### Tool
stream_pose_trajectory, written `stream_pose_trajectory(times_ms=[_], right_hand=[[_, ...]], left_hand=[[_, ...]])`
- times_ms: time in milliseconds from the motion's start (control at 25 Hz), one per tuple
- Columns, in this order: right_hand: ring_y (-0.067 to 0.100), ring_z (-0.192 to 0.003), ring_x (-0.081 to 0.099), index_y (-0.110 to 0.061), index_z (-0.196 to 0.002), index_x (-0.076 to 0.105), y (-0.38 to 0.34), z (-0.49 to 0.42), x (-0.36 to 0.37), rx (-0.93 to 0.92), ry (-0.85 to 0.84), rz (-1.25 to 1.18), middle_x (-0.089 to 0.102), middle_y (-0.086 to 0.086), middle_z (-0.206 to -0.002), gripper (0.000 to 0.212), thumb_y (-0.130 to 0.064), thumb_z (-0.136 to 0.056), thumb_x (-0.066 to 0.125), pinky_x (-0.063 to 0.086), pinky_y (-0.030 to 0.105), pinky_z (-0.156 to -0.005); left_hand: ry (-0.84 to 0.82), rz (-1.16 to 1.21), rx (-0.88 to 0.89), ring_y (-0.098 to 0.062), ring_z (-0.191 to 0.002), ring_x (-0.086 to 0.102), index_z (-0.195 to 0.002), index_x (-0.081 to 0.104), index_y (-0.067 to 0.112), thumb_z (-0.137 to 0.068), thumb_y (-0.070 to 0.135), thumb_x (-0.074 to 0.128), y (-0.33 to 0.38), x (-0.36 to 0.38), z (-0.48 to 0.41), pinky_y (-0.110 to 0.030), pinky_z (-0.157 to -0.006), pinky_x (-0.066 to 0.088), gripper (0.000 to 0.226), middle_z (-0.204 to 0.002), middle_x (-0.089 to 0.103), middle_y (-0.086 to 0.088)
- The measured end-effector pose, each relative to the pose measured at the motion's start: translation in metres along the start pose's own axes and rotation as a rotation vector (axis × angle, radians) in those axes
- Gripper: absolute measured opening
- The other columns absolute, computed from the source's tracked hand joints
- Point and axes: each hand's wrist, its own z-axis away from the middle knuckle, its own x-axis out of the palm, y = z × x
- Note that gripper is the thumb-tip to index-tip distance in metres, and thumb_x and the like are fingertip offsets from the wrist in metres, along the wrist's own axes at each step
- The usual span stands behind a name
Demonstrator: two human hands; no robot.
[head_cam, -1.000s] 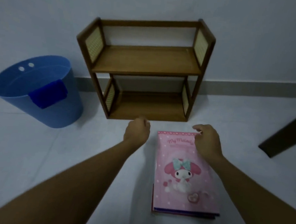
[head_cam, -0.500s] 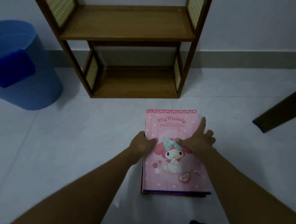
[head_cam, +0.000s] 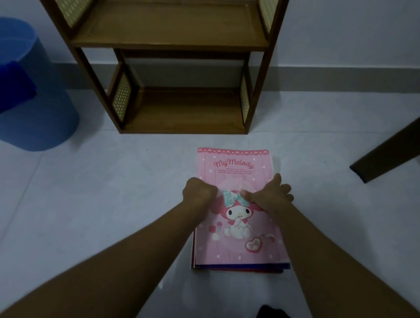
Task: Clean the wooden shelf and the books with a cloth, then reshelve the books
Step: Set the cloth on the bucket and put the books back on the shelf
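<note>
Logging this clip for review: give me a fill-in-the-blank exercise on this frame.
The stack of books lies on the ___, before the wooden shelf.
The top book has a ___ cover.
The blue cloth hangs over the rim of a blue ___.
The right hand presses the top book; the left hand curls at its ___ edge.
Missing: floor, pink, bucket, left.

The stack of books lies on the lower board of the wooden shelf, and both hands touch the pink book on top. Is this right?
No. In the head view the stack of books lies on the floor in front of the wooden shelf, not on its lower board. The left hand and the right hand do touch the pink book on top.
</note>
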Motion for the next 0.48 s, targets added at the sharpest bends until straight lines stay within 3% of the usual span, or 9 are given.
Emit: stream_pose_trajectory(times_ms=[120,240,360,480], right_hand=[[0.036,-0.133,0.028,-0.014,-0.145,0.013,0.001,0.000,-0.001,-0.020,0.001,-0.016,0.025,0.020,-0.143,0.103,-0.050,-0.072,0.075,0.031,0.047,-0.110],[0.035,-0.132,0.030,-0.011,-0.143,0.018,0.005,-0.002,-0.004,-0.036,-0.006,-0.013,0.027,0.020,-0.141,0.099,-0.051,-0.073,0.075,0.032,0.046,-0.109],[0.035,-0.130,0.033,-0.011,-0.141,0.022,0.010,-0.005,-0.005,-0.047,-0.012,-0.031,0.030,0.019,-0.139,0.099,-0.052,-0.070,0.077,0.035,0.046,-0.108],[0.035,-0.129,0.034,-0.012,-0.141,0.023,0.016,-0.010,-0.004,-0.046,-0.032,-0.054,0.030,0.018,-0.138,0.101,-0.053,-0.067,0.078,0.038,0.048,-0.106]], left_hand=[[0.061,0.008,0.039,-0.026,-0.089,0.061,-0.108,0.061,0.006,-0.085,0.009,0.064,0.004,-0.001,0.006,-0.030,-0.069,0.053,0.023,-0.108,0.064,-0.006],[0.060,0.050,0.046,-0.029,-0.095,0.065,-0.102,0.061,0.005,-0.087,0.019,0.064,0.003,-0.007,0.006,-0.033,-0.074,0.054,0.021,-0.108,0.065,-0.008],[-0.053,0.186,-0.017,-0.028,-0.078,0.067,-0.093,0.062,0.004,-0.083,0.020,0.070,0.005,-0.017,0.004,-0.038,-0.070,0.057,0.021,-0.101,0.068,-0.012],[-0.212,0.267,-0.017,-0.025,-0.072,0.068,-0.100,0.060,0.004,-0.081,0.014,0.071,0.009,-0.020,0.004,-0.038,-0.064,0.059,0.024,-0.099,0.069,-0.013]])
